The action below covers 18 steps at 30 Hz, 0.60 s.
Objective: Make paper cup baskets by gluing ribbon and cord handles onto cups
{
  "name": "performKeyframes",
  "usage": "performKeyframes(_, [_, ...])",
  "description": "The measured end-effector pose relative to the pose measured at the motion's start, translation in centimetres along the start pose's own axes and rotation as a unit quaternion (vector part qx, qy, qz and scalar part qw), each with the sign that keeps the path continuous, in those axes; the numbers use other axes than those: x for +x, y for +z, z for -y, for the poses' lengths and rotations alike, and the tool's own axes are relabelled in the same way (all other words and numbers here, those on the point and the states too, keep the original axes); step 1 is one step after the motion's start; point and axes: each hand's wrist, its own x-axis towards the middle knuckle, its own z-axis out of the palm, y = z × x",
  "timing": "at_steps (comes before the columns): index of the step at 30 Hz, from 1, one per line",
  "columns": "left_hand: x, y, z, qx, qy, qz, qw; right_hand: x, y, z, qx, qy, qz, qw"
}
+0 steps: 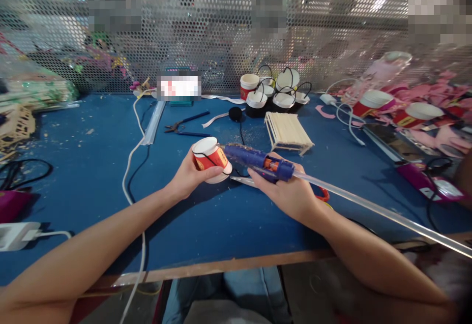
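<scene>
My left hand (pixel 190 174) is closed around a red paper cup (pixel 206 161) with a white rim, tilted above the blue table. A thin black cord lies against the cup's side. My right hand (pixel 287 191) grips a blue hot glue gun (pixel 250 157), its nozzle pointing left and touching or nearly touching the cup's side. From the gun's back a long clear glue stick (pixel 368 202) reaches out to the right. Under the right hand lie scissors (pixel 245 181), mostly hidden, their red handle showing beyond the wrist.
Behind the hands lie pliers (pixel 184 128), a black round pad (pixel 235 114) on a cord and a small stick rack (pixel 289 130). Further back stand several cups with black handles (pixel 283 100). A white cable (pixel 129 166) crosses the left side. Red cups (pixel 416 115) stand at right.
</scene>
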Motion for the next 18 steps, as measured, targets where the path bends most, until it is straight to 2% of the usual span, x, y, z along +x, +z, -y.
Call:
performKeyframes(4, [0.0,0.0,-0.1,-0.007,-0.002,0.004,1.000,0.4,-0.5,0.5,0.025,0.020,0.029,0.999])
performKeyframes(9, [0.1,0.1,-0.5,-0.038,-0.025,0.003,0.999,1.1,-1.8,0.8,0.105,0.132,0.086,0.982])
performKeyframes(12, [0.2,0.2,-0.8,-0.056,-0.030,-0.004,0.998,1.9,-2.7,0.1,0.152,0.132,0.099,0.975])
performKeyframes(14, [0.2,0.2,-0.9,-0.063,-0.026,-0.006,0.998,2.7,-3.2,-0.7,0.143,0.128,0.073,0.979])
performKeyframes(18, [0.3,0.1,-1.0,-0.061,-0.013,-0.010,0.998,4.7,-4.7,-2.4,0.046,0.132,0.001,0.990])
